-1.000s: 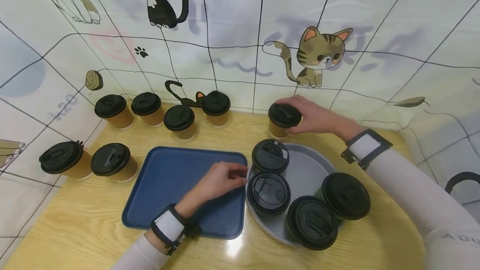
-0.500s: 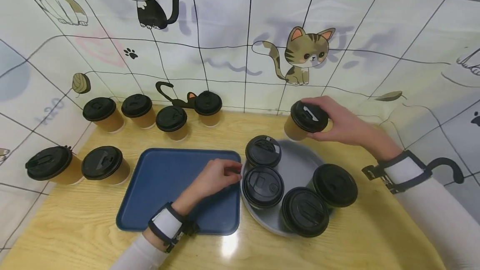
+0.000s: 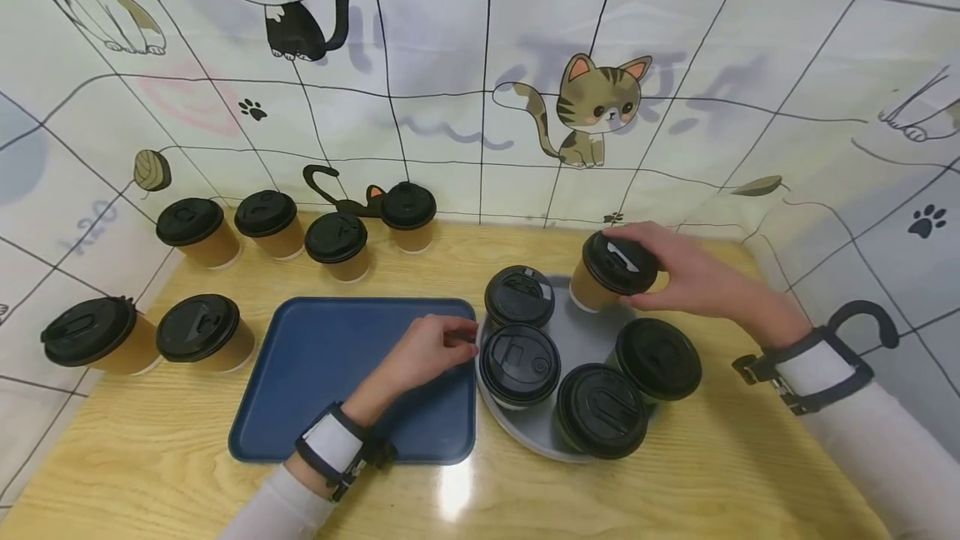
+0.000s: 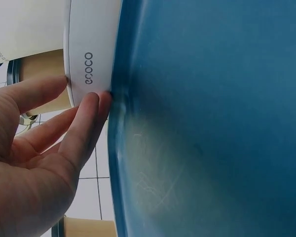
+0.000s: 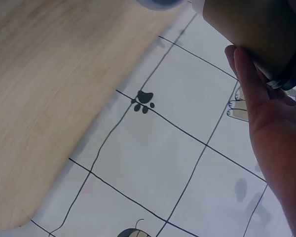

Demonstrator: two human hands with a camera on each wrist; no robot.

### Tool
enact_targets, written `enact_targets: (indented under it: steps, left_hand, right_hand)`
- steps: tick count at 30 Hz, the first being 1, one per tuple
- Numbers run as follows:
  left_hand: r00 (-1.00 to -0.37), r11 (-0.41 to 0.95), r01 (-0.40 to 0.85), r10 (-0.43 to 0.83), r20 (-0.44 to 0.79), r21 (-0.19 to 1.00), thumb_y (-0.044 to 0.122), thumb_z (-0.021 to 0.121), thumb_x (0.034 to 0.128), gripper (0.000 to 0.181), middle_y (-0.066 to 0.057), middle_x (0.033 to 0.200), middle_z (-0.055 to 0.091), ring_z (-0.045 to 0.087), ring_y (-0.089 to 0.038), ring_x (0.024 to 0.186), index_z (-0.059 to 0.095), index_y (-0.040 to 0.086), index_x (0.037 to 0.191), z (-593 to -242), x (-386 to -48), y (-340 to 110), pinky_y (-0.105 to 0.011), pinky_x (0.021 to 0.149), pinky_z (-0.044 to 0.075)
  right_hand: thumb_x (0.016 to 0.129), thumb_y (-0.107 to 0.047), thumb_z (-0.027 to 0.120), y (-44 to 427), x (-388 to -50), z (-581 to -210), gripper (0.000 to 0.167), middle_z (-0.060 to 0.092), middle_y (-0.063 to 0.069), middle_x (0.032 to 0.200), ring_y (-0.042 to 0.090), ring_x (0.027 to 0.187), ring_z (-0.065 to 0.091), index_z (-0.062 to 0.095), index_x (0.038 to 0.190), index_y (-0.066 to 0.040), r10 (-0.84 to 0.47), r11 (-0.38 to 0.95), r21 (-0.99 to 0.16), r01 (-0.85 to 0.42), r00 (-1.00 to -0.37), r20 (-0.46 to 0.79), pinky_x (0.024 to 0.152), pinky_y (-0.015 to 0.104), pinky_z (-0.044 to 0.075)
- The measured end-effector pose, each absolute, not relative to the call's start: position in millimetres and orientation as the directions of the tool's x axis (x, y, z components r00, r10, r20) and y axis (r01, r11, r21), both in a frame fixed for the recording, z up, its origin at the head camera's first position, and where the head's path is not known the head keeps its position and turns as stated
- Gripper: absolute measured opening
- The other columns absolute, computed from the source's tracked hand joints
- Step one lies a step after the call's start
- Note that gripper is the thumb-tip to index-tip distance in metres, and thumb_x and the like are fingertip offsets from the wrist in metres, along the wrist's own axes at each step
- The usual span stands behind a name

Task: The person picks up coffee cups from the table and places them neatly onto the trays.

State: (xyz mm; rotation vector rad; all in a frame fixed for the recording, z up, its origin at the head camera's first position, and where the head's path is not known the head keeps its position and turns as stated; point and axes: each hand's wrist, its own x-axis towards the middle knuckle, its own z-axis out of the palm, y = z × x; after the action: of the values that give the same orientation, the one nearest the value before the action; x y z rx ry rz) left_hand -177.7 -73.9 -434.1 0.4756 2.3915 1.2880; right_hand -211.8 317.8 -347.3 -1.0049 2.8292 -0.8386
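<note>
My right hand (image 3: 693, 273) grips a brown paper coffee cup (image 3: 591, 286) with a black lid, tilted over the back of the round grey tray (image 3: 564, 327). The right wrist view shows its fingers against the cup's brown side (image 5: 251, 29). My left hand (image 3: 429, 354) holds the left rim of the round tray, thumb at the rim edge and fingers on the outer wall (image 4: 91, 47). Several black-lidded cups stand in that tray, such as one at its back left (image 3: 520, 297) and a green one at its right (image 3: 656, 359).
A blue rectangular tray (image 3: 352, 357) lies left of the round tray, beneath my left forearm. Brown lidded cups stand behind it (image 3: 408, 217) and to its left (image 3: 206, 333). A cat-print cloth (image 3: 442, 65) rises behind the wooden table (image 3: 517, 498).
My right hand has lifted the brown cup from the table behind the tray, moved it right, then brought it forward and down over the tray. My left hand stays at the rim.
</note>
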Motion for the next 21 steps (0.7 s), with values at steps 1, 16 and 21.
enact_targets:
  steps: [1,16,21]
  left_hand:
    - [-0.87,0.525,0.114,0.462,-0.17,0.843,0.013,0.074,0.0948,0.038,-0.009,0.12,0.074,0.074,-0.019,0.1,0.07,0.003,0.131,-434,-178,-74,-0.033,0.078,0.06]
    - [-0.866,0.529,0.132,0.474,-0.163,0.838,0.013,0.072,0.0958,0.038,-0.011,0.12,0.074,0.073,-0.022,0.103,0.07,0.004,0.132,-431,-178,-72,-0.035,0.08,0.06]
    - [-0.86,0.524,0.156,0.489,-0.146,0.837,0.014,0.072,0.0957,0.04,-0.011,0.12,0.074,0.073,-0.021,0.103,0.068,0.003,0.134,-432,-177,-75,-0.035,0.081,0.06]
  right_hand:
    - [0.077,-0.017,0.093,318,-213,-350,0.092,0.053,0.012,0.143,0.025,0.121,0.056,0.045,0.154,-0.014,-0.604,0.646,-0.485,-0.59,-0.783,0.149,0.089,0.044,0.058]
    - [0.079,-0.01,0.092,315,-214,-373,0.092,0.045,0.018,0.152,0.038,0.132,0.052,0.04,0.155,-0.012,-0.662,0.614,-0.577,-0.538,-0.749,-0.006,0.09,0.046,0.058]
    - [0.077,-0.007,0.092,315,-214,-376,0.101,0.038,0.02,0.159,0.042,0.139,0.045,0.033,0.159,-0.01,-0.683,0.624,-0.529,-0.575,-0.731,-0.01,0.1,0.056,0.051]
